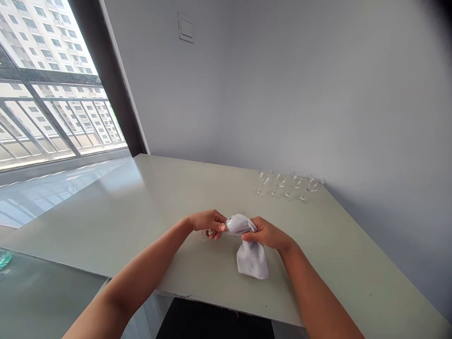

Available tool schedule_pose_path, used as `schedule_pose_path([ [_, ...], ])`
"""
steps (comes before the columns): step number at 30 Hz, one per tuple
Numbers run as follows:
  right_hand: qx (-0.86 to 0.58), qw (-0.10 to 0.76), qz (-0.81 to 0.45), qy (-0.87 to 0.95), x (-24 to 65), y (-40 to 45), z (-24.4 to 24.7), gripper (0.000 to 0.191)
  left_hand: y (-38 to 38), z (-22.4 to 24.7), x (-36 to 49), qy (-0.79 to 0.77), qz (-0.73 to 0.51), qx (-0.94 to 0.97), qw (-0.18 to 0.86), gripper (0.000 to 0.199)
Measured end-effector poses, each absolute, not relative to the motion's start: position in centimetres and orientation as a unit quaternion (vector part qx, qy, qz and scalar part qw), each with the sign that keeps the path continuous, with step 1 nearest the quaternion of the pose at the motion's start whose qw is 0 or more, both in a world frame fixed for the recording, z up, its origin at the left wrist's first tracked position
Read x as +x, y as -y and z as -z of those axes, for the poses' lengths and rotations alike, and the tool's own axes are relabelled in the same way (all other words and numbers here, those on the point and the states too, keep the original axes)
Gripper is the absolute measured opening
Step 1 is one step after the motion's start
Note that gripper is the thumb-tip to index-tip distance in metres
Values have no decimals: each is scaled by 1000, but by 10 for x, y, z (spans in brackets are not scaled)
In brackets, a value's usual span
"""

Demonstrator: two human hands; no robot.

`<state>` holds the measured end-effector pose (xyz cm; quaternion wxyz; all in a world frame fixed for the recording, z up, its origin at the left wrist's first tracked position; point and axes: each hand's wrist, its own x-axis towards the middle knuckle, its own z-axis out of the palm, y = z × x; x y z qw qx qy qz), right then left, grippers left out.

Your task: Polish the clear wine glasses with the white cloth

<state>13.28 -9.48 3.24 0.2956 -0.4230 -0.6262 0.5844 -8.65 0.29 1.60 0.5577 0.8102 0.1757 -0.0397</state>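
Note:
Over the near part of the table, my left hand (211,224) grips a small clear stemmed glass (230,225) by its stem, fingers closed. The glass is tipped on its side, its bowl toward the right and its foot just left of my fingers. A white cloth (252,261) is stuffed into the bowl, and its loose end hangs below. My right hand (265,233) is closed on the cloth at the mouth of the bowl. The fingertips of my right hand are partly hidden by the cloth.
Several similar stemmed glasses (312,184) stand upright in a row at the back right of the pale table (169,188), near the wall. A greenish item (4,259) is cut off at the left edge. A dark seat (212,320) sits below the table's front edge.

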Motion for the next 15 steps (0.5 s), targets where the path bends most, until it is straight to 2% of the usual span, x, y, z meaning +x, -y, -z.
schedule_pose_path([
  [2,-441,333,-591,587,133,91,-28,22,0,-17,-85,-207,-9,836,509,40],
  [5,-474,442,-618,446,126,80,-14,25,2,-13,-80,-283,-173,905,266,40],
  [7,-468,499,-638,354,120,74,-5,27,3,-9,-78,-286,-231,923,112,41],
  [9,-449,516,-650,330,115,73,-1,27,1,-7,-78,-280,-241,928,56,37],
  [11,-441,500,-642,379,114,76,-5,29,-2,-8,-81,-300,-246,916,103,34],
  [13,-446,454,-616,464,118,82,-13,31,-4,-11,-85,-313,-216,893,239,38],
  [15,-449,383,-597,544,126,88,-22,27,-5,-16,-87,-284,-130,859,406,45],
])
